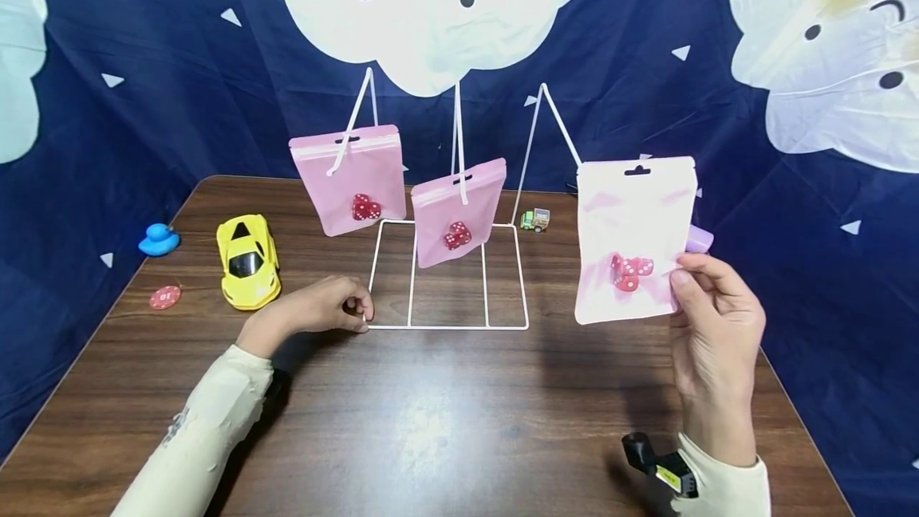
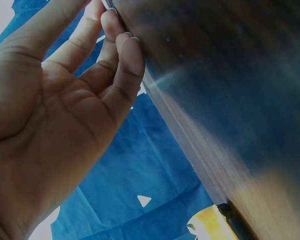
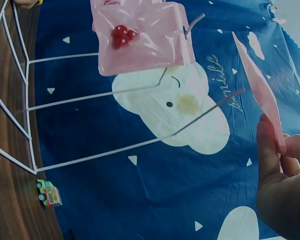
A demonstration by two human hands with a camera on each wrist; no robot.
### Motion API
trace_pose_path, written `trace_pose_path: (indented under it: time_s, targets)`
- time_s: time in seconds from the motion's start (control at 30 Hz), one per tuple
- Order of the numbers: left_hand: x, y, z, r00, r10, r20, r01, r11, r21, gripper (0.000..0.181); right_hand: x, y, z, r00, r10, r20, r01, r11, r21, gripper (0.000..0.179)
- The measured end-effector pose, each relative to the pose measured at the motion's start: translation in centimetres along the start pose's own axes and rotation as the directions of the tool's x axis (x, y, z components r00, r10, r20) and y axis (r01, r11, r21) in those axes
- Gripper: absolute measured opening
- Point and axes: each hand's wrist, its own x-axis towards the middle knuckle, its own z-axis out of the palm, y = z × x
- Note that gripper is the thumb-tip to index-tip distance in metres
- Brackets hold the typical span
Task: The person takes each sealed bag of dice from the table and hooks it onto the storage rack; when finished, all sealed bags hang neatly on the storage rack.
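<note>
My right hand (image 1: pixel 718 333) pinches a pink zip bag (image 1: pixel 635 210) by its lower right edge. Red dice (image 1: pixel 628 270) show inside it. The bag is held upright beside the right prong of a white wire display rack (image 1: pixel 459 328); in the right wrist view, the held bag (image 3: pixel 262 92) is apart from that prong's tip. On the rack's left prong hangs one pink bag (image 1: pixel 359 162) with dice, and on the middle prong another (image 1: pixel 452 202). My left hand (image 1: pixel 316 305) pinches the front left corner of the rack's base, its fingertips partly hidden.
To the left on the wooden table (image 1: pixel 431 437) are a yellow toy car (image 1: pixel 247 262), a blue rubber duck (image 1: pixel 159 239) and a red chip (image 1: pixel 165 297). A small toy truck (image 1: pixel 535 219) stands behind the rack's right side. A purple object (image 1: pixel 700 239) is partly hidden behind the held bag.
</note>
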Motion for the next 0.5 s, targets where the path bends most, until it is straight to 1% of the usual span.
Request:
trace_pose_path:
  time_s: [0.1,0.13,0.23,0.33,0.4,0.5]
  targets:
    - [0.0,0.0,0.0,1.0,0.002,-0.002,-0.002,1.0,0.003,0.014,-0.3,0.3,0.2,1.0,0.016,-0.002,-0.016,1.0,-0.011,0.021]
    - [0.0,0.0,0.0,1.0,0.002,-0.003,-0.002,1.0,0.004,0.014,-0.4,0.4,0.2,1.0,0.019,-0.001,-0.019,0.999,-0.038,0.021]
    - [0.0,0.0,0.0,1.0,-0.001,-0.002,0.001,1.0,0.005,0.014,-0.7,0.7,0.4,0.999,0.032,0.001,-0.032,0.998,-0.061,0.021]
    - [0.0,0.0,0.0,1.0,-0.006,0.003,0.006,1.0,-0.002,0.014,-0.8,0.9,0.5,0.999,0.038,0.007,-0.038,0.998,-0.058,0.021]
    - [0.0,0.1,0.0,1.0,-0.01,0.006,0.01,1.0,-0.009,0.014,-0.8,1.1,0.4,0.999,0.041,0.01,-0.041,0.999,-0.02,0.021]
    - [0.0,0.0,0.0,1.0,-0.012,0.007,0.012,1.0,-0.011,0.014,-0.9,1.2,0.5,0.999,0.044,0.013,-0.044,0.999,-0.016,0.022]
